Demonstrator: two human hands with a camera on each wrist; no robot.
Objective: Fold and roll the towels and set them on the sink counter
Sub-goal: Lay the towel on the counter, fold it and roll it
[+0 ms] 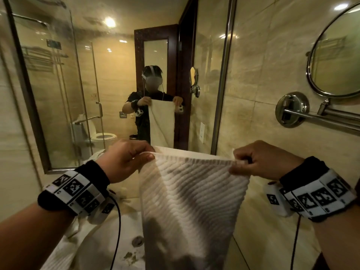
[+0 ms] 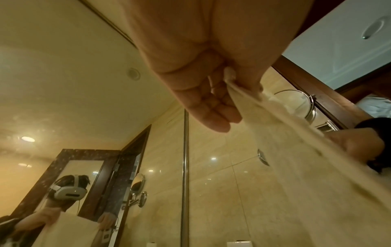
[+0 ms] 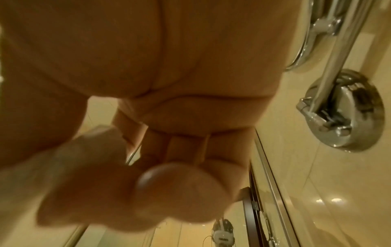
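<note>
Above the sink (image 1: pixel 116 236), head view: left hand (image 1: pixel 126 160) and right hand (image 1: pixel 261 160) pinch the hanging towel (image 1: pixel 192 201) by its top corners. Wrist views: fingers clamped on cloth; a slack pinch risks dropping it into the basin.

Free room and obstacles about the hanging towel (image 1: pixel 192 201): the sink basin (image 1: pixel 101 240) lies open below it, though the cloth hangs across the basin's right part. Right of the towel, the tiled wall (image 1: pixel 263 117) stands near, with the chrome mirror arm (image 1: pixel 319 118) projecting from it higher up. Behind the towel rises the wall mirror (image 1: pixel 109 84); to its left another towel (image 1: pixel 58 256) drapes the basin edge.
</note>
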